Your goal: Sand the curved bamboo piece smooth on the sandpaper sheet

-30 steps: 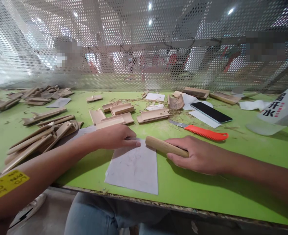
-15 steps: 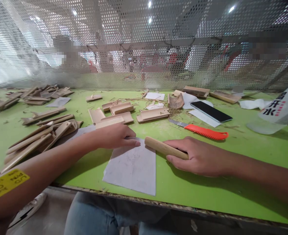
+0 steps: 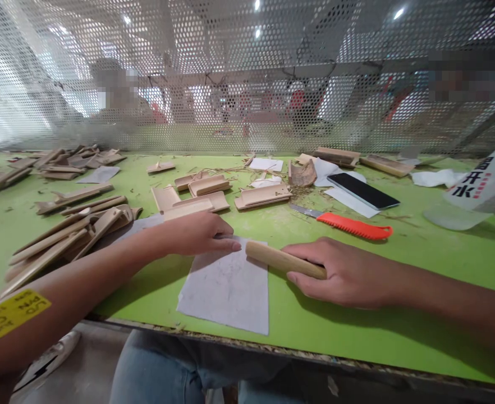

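Sandpaper sheet (image 3: 227, 286) lies flat near the green table's (image 3: 357, 331) front edge; thin and limp, it likely slides unless pinned. Left hand (image 3: 197, 233) presses fingertips on its far edge. Right hand (image 3: 344, 272) wraps the bamboo piece (image 3: 283, 260), seemingly light, stiff and smooth, best gripped mid-length, tip on the sheet.

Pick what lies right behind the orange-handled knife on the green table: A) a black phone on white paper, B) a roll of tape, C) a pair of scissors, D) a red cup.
A: the black phone lies flat on white paper just beyond the orange-handled knife.
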`<state>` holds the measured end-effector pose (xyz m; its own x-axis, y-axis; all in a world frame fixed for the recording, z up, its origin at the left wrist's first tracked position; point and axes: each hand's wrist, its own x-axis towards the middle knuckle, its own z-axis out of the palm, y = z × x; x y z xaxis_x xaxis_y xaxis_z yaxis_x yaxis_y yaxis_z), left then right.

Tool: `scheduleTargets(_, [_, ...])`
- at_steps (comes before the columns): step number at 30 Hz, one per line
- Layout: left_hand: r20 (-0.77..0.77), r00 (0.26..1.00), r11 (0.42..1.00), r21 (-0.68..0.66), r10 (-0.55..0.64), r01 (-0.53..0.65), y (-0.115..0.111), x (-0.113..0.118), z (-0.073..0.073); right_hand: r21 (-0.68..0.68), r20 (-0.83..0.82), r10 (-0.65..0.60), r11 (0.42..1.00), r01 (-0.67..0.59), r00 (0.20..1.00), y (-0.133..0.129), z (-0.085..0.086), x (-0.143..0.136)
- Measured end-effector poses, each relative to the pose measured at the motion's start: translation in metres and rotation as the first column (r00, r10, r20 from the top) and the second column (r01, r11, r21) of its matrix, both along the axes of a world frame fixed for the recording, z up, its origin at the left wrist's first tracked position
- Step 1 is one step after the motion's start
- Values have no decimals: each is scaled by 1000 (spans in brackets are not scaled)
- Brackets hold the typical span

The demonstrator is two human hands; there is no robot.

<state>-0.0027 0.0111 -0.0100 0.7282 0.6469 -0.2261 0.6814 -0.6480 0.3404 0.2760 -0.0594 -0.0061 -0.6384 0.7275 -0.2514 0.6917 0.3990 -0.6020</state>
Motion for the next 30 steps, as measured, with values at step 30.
scheduleTargets(30, [-2,1000,1000,4,-2,2,0,-1,-1,18,21,-28,999,28,999,-2,2,-2])
